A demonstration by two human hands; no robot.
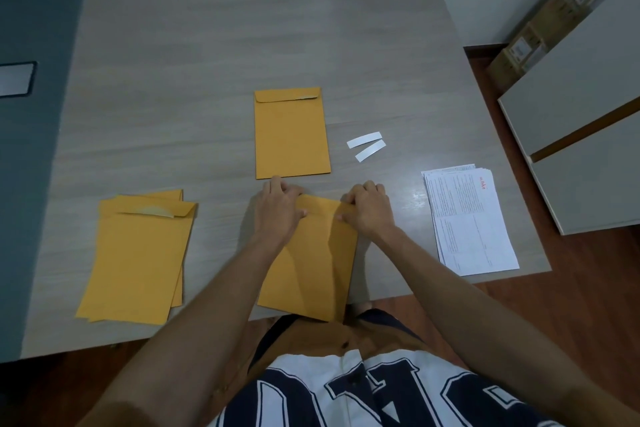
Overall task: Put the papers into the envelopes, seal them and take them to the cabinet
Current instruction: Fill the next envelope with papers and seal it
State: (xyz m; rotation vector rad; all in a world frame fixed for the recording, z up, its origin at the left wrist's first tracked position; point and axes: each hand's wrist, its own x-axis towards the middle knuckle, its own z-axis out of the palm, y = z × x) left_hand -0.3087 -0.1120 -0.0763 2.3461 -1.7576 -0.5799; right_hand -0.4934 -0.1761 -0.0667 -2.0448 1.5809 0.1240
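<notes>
- A flat manila-yellow paper envelope (311,260) lies at the near edge of the pale grey wood-grain table (207,28), its near end hanging slightly past the edge
- The left hand (278,206) grips the far left corner of this envelope, fingers curled over its top edge and thumb lying on the face
- The right hand (367,206) grips the far right corner the same way, fingers curled over the top and thumb pressed on the paper
- A second yellow envelope with its flap folded down (292,135) lies flat just beyond the hands, apart from the held one
- Two short white paper strips (366,146) lie side by side to the right of that envelope
- A loose pile of yellow envelopes (138,260) sits on the near left of the table, the top one's flap partly lifted
- A stack of white printed paper sheets (469,222) rests at the near right corner of the table
- A grey cabinet with a brown gap between its panels (571,121) stands to the right, beyond the table
</notes>
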